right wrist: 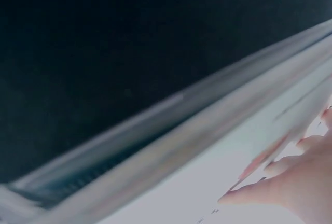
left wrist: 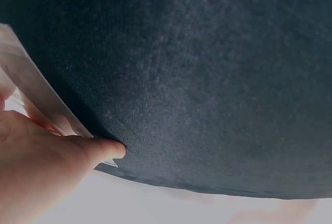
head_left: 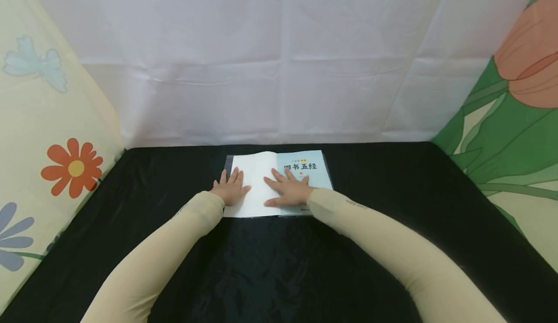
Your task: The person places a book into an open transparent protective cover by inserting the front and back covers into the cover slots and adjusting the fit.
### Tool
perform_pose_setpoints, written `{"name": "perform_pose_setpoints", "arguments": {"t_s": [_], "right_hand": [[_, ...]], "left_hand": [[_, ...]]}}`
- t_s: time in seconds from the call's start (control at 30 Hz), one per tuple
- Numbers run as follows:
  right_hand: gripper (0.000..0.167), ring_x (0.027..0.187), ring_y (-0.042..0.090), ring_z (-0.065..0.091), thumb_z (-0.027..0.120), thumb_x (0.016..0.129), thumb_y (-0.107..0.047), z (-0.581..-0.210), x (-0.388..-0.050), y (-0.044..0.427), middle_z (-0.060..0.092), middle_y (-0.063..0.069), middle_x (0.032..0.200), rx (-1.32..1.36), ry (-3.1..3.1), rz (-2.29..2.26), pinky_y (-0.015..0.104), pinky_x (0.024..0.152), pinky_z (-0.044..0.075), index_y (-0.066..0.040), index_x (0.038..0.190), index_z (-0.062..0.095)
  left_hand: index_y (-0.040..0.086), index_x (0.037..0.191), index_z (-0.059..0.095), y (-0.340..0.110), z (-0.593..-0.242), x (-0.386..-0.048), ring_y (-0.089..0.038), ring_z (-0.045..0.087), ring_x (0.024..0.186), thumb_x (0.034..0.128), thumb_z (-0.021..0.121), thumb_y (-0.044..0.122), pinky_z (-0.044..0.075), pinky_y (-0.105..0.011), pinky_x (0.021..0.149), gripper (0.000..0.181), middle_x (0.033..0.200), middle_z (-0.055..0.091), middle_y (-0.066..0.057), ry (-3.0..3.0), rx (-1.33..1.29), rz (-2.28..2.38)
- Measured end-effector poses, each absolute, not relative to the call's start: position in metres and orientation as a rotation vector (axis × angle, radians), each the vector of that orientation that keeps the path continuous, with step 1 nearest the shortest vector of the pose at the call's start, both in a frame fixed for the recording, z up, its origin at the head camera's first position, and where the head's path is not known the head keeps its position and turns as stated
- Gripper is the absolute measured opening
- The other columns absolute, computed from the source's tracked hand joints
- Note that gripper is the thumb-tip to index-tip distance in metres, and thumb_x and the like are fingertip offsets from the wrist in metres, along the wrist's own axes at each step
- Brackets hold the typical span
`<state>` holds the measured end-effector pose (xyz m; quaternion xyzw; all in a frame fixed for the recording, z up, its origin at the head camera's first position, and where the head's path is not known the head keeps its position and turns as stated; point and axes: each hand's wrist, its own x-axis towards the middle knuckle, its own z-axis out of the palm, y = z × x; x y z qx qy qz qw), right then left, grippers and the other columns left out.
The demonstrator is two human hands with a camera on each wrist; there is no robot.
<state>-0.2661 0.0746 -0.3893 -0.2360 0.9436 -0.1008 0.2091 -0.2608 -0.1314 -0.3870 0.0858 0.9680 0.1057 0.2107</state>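
An open book [head_left: 257, 163] lies on the black cloth, with a blank white left page and a light blue right page [head_left: 324, 180] bearing dark characters. My left hand [head_left: 231, 188] rests on the left page, fingers spread, little finger near its outer edge. Across the inner part of the spread my right hand [head_left: 289, 190] lies with spread fingers, the tips reaching onto the white page. The left wrist view shows the left hand [left wrist: 57, 156] at the book's edge [left wrist: 41, 92]. In the right wrist view, the right hand [right wrist: 295, 180] is on the page, above the book's thick side [right wrist: 171, 154].
Black cloth [head_left: 392, 182] covers the table around the book. A white curtain [head_left: 279, 61] hangs behind it. Patterned panels stand on both sides, with a red flower [head_left: 76, 168] at the left and a large tulip [head_left: 532, 56] at the right.
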Motion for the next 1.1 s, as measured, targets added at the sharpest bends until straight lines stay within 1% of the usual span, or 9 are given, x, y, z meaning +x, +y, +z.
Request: {"name": "perform_pose_setpoints", "arguments": {"t_s": [0.3, 1.1], "right_hand": [[0.081, 0.145, 0.041, -0.008, 0.046, 0.092, -0.065, -0.399, -0.2675, 0.0724, -0.004, 0.003, 0.163, -0.659, 2.648, -0.249, 0.078, 0.099, 0.001, -0.027, 0.157, 0.015], [0.081, 0.145, 0.041, -0.008, 0.046, 0.093, -0.064, -0.3899, -0.2656, 0.0683, -0.004, 0.003, 0.163, -0.675, 2.635, -0.247, 0.078, 0.099, 0.001, -0.026, 0.157, 0.015]], "left_hand": [[0.0, 0.155, 0.007, -0.1302, -0.3887, -0.2591, -0.045, -0.008, 0.144, 0.1061, 0.029, 0.041, 0.006, -0.061, 0.113, 0.067, 0.162, -0.003, -0.016, 2.7, 0.257, 0.293], [-0.002, 0.154, 0.008, -0.1301, -0.3842, -0.2589, -0.045, -0.009, 0.144, 0.1064, 0.03, 0.039, 0.005, -0.062, 0.112, 0.066, 0.161, -0.004, -0.017, 2.689, 0.252, 0.332]]}}
